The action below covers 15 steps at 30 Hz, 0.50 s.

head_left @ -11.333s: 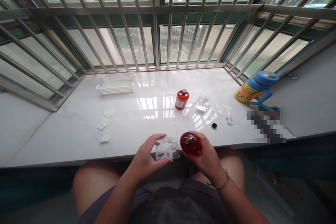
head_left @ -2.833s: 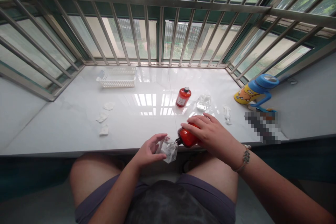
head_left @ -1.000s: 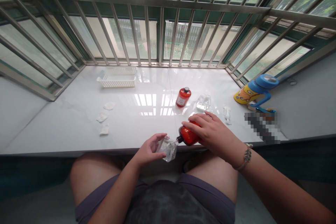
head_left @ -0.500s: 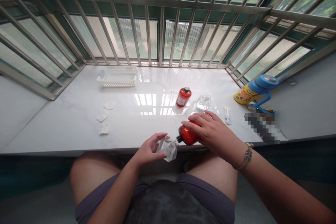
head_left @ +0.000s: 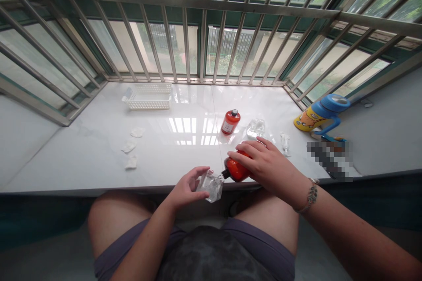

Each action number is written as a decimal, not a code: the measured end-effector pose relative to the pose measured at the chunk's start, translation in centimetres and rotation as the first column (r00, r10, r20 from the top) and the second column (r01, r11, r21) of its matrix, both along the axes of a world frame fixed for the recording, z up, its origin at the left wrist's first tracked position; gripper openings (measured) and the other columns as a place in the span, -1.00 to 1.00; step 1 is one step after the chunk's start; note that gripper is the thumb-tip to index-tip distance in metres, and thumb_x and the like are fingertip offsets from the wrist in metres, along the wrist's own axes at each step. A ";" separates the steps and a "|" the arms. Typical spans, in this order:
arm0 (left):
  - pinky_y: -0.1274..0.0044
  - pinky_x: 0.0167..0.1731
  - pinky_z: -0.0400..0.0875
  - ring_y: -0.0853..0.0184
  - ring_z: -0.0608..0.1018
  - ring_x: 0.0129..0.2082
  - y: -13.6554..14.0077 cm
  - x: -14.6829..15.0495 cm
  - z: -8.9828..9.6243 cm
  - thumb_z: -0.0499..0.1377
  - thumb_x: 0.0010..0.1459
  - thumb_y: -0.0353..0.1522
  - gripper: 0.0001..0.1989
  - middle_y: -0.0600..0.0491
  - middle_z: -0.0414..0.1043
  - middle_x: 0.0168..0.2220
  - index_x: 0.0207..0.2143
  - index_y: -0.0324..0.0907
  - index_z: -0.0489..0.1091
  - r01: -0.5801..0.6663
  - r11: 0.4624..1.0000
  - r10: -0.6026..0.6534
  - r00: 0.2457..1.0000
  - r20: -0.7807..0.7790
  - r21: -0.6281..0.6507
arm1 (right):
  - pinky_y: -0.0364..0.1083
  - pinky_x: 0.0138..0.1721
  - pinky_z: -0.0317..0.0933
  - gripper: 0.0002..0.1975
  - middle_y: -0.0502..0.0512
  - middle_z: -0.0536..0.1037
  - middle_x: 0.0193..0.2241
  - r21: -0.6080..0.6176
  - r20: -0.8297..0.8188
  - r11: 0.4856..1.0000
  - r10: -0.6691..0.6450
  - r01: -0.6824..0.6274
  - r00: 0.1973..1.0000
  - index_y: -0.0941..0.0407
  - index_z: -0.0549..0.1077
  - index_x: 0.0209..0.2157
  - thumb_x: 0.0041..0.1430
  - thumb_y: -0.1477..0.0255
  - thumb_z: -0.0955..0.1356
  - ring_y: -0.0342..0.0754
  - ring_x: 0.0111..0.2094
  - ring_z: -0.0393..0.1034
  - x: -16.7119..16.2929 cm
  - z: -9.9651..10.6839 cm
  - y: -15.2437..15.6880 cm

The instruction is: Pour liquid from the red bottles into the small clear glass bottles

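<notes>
My left hand (head_left: 189, 189) is closed around a clear faceted glass bottle (head_left: 212, 189), held tilted just past the counter's front edge. In my right hand (head_left: 259, 158) is a red bottle (head_left: 236, 170) with a black neck, tipped to the left. Its mouth meets the opening of the clear bottle; whether liquid is flowing I cannot tell. Beyond my right hand, a second red bottle (head_left: 231, 122) with a dark cap and a pale label stands upright. A clear glass-like piece (head_left: 256, 128) lies near my right fingertips.
On the white counter (head_left: 184, 162) are a white perforated basket (head_left: 148, 99), several crumpled white tissue pieces (head_left: 131, 162) and a small clear object (head_left: 285, 144). A blue and yellow flask (head_left: 321, 112) stands at the right, near a blurred-out dark item (head_left: 329, 160). Metal bars (head_left: 204, 6) line the windows.
Hardly anything differs. Both hands keep the two bottles mouth to mouth in the same place, and the things on the counter have not moved.
</notes>
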<state>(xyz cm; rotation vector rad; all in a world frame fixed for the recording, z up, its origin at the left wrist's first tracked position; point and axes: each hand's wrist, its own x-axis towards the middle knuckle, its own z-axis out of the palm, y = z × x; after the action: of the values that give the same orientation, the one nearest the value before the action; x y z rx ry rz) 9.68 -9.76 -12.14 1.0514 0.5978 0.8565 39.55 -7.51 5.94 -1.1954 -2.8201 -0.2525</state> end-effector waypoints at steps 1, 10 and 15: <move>0.08 0.36 0.28 -0.10 0.43 0.35 0.0 0.0 0.0 0.59 0.00 -0.29 -0.19 -0.21 0.42 0.30 0.28 -0.06 0.40 -0.003 1.000 0.003 1.000 0.000 -0.001 | 0.22 0.30 0.03 -0.49 0.14 0.55 0.17 0.002 -0.002 1.000 0.000 0.000 1.000 -0.06 0.40 0.26 0.34 0.57 0.39 0.17 0.18 0.39 0.0 0.0 0.0; 0.06 0.36 0.27 -0.12 0.42 0.36 0.0 -0.1 -0.1 0.60 -0.02 -0.29 -0.18 -0.20 0.44 0.29 0.28 -0.05 0.42 -0.016 1.000 0.016 1.000 0.006 -0.009 | 0.22 0.30 0.05 -0.48 0.13 0.56 0.16 0.006 0.003 1.000 -0.003 0.003 1.000 -0.06 0.41 0.26 0.33 0.59 0.38 0.16 0.18 0.40 0.0 0.0 0.0; 0.05 0.37 0.26 -0.12 0.42 0.36 -0.1 0.0 0.1 0.61 -0.02 -0.30 -0.19 -0.20 0.44 0.30 0.27 -0.05 0.43 -0.020 1.000 0.020 1.000 0.009 -0.022 | 0.23 0.30 0.06 -0.46 0.13 0.56 0.17 0.006 0.006 1.000 -0.010 0.010 1.000 -0.07 0.42 0.26 0.31 0.60 0.40 0.16 0.19 0.41 0.0 0.2 0.0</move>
<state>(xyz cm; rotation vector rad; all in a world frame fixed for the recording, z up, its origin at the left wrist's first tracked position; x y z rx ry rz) 9.67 -9.82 -12.08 1.0231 0.6097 0.8697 39.55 -7.49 6.12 -1.2096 -2.8168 -0.2658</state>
